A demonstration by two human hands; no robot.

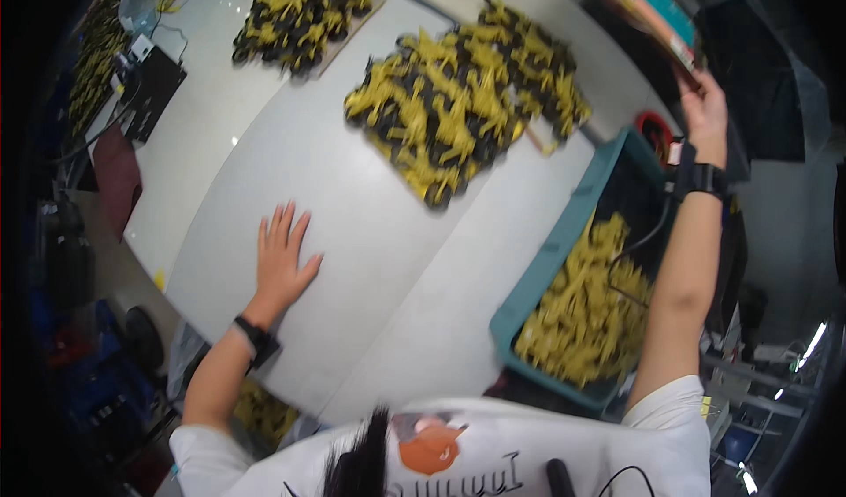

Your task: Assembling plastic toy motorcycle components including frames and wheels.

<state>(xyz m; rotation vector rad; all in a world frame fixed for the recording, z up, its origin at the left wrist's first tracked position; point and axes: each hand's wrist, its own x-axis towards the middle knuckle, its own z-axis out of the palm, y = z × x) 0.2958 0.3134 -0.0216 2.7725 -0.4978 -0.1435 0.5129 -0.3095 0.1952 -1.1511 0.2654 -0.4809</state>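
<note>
Black hair [359, 457] dangles over a white orange-print T-shirt [529, 426]. Left hand [284, 266] lies wide open, palm down on a smooth pale-grey table [361, 321]. Right arm [683, 294]'s stretched out, right hand [705, 114] half-curled at the near corner of a brown-edged, flat orange-and-teal slab [650, 11], upper right; can't tell if it's gripping.

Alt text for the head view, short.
A person's left hand is spread palm-down at a white table, while the right hand reaches to the edge of an orange-and-teal object; its grip is unclear. Clusters of yellow-and-black pieces cover boards ahead, and a teal crate at right holds yellow pieces.
</note>
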